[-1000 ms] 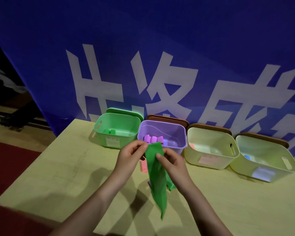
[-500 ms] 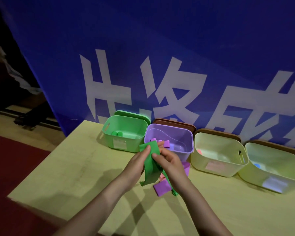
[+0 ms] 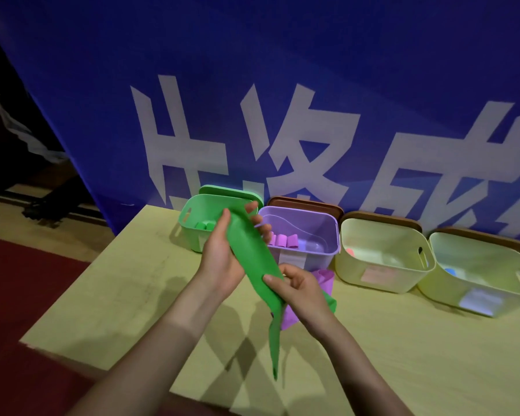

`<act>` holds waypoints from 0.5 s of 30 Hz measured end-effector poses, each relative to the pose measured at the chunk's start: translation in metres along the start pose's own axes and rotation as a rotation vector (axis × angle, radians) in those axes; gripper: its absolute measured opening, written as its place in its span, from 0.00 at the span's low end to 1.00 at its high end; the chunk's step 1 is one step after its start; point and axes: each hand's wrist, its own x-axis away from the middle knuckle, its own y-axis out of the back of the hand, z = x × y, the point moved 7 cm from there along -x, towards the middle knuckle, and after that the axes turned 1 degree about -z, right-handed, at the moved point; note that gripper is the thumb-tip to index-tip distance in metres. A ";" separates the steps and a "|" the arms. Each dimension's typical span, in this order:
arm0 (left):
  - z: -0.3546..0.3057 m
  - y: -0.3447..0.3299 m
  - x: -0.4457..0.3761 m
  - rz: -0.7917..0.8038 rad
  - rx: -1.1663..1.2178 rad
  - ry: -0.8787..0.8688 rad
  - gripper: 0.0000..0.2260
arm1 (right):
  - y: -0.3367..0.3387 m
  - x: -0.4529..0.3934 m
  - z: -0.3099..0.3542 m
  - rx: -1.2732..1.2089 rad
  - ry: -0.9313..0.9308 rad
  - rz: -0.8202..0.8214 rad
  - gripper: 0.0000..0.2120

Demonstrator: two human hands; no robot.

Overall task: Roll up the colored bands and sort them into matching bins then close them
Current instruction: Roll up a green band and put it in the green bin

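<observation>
A long green band [image 3: 251, 256] stretches diagonally between my hands above the table. My left hand [image 3: 222, 259] grips its upper end in front of the green bin [image 3: 192, 217]. My right hand [image 3: 300, 289] pinches the band lower down, and the free tail hangs toward the table. A purple band [image 3: 323, 279] lies on the table behind my right hand. The green bin holds green rolls [image 3: 204, 226]. The purple bin [image 3: 321, 235] holds purple rolls [image 3: 282, 240].
Two pale yellow bins [image 3: 385, 259] [image 3: 478, 274] stand open to the right, each with a small roll inside. Lids lean behind all the bins against a blue banner [image 3: 252, 85]. The table's left edge [image 3: 81, 274] drops to a red floor.
My hands have moved apart: the left rose toward the green bin, the right slid down the band. The bunched green band is now drawn out straight between them.
</observation>
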 end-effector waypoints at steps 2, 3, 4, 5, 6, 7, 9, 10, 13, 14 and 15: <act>-0.014 0.010 -0.011 -0.066 0.124 -0.058 0.18 | 0.000 0.000 0.001 0.072 0.027 -0.011 0.07; -0.021 0.016 -0.016 -0.092 0.174 -0.085 0.17 | 0.001 0.000 0.002 0.100 0.034 -0.018 0.09; -0.028 0.021 -0.021 -0.116 0.215 -0.104 0.16 | 0.003 0.000 0.002 0.127 0.039 -0.022 0.09; -0.034 0.026 -0.025 -0.136 0.246 -0.118 0.16 | 0.005 0.000 0.002 0.156 0.040 -0.023 0.09; -0.040 0.030 -0.029 -0.146 0.281 -0.124 0.16 | 0.008 0.000 0.000 0.192 0.037 -0.023 0.09; -0.045 0.033 -0.033 -0.145 0.321 -0.127 0.17 | 0.010 0.001 -0.001 0.227 0.032 -0.024 0.09; -0.053 0.036 -0.039 -0.136 0.388 -0.121 0.18 | 0.016 0.003 -0.006 0.282 0.011 -0.029 0.10; -0.056 0.038 -0.041 -0.134 0.403 -0.114 0.19 | 0.018 0.003 -0.008 0.302 0.000 -0.032 0.10; -0.058 0.045 -0.048 -0.145 0.450 -0.097 0.20 | 0.022 0.003 -0.007 0.374 -0.010 -0.025 0.10; -0.058 0.048 -0.050 -0.151 0.478 -0.092 0.20 | 0.023 0.003 -0.006 0.386 -0.008 -0.024 0.11; -0.058 0.051 -0.053 -0.159 0.502 -0.089 0.19 | 0.025 0.002 -0.006 0.389 -0.005 -0.026 0.12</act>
